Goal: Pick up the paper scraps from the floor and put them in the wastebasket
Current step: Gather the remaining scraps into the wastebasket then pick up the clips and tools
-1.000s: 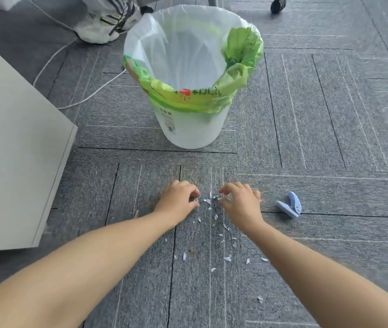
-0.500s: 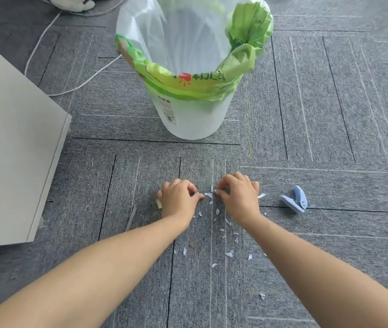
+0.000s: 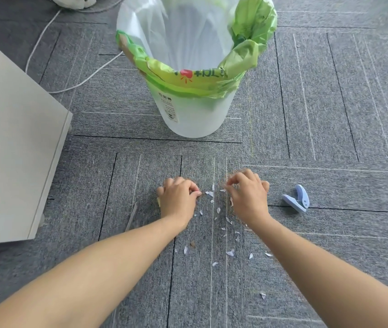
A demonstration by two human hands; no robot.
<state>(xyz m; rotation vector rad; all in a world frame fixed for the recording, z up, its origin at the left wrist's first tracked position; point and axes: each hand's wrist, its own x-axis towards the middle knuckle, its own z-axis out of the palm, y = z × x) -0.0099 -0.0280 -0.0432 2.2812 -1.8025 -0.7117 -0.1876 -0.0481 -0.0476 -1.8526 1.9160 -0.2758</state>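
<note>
Several small white paper scraps (image 3: 231, 253) lie scattered on the grey carpet between my forearms and toward me. My left hand (image 3: 178, 201) rests knuckles-up on the floor, its fingers curled and its thumb and forefinger pinched together beside a scrap (image 3: 209, 193). A yellowish bit shows under its outer edge. My right hand (image 3: 248, 197) is also curled, with its fingertips pinching at scraps just left of it; that spot is blurred. The white wastebasket (image 3: 195, 119), lined with a clear bag and a green bag folded over its rim, stands upright right behind my hands.
A light blue hole punch (image 3: 297, 201) lies on the carpet right of my right hand. A white cabinet (image 3: 11, 150) fills the left side. A white cable (image 3: 81, 79) runs across the floor behind it. A thin strip (image 3: 132, 215) lies left of my left wrist.
The view has tipped down and closer to the wastebasket. Both hands stay low over the same patch of scraps, fingers still curled and picking.
</note>
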